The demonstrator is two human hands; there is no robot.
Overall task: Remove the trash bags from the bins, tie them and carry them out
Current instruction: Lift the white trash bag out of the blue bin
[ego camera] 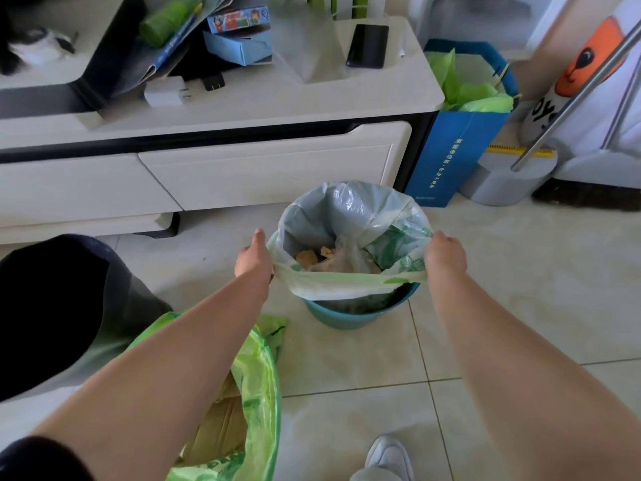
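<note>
Gripping opposite sides of the trash bag (350,234), the left hand (253,260) and right hand (445,256) have fingers pinching its rim, peeled above the blue bin (343,314). Next, probably lift and gather for tying.

The fingers of both the left hand (252,261) and right hand (445,255) are hidden, curled into the trash bag's (350,216) rim. Below them, the bag covers most of the teal bin (341,315). Scraps (307,259) between the hands are unidentifiable.
</note>
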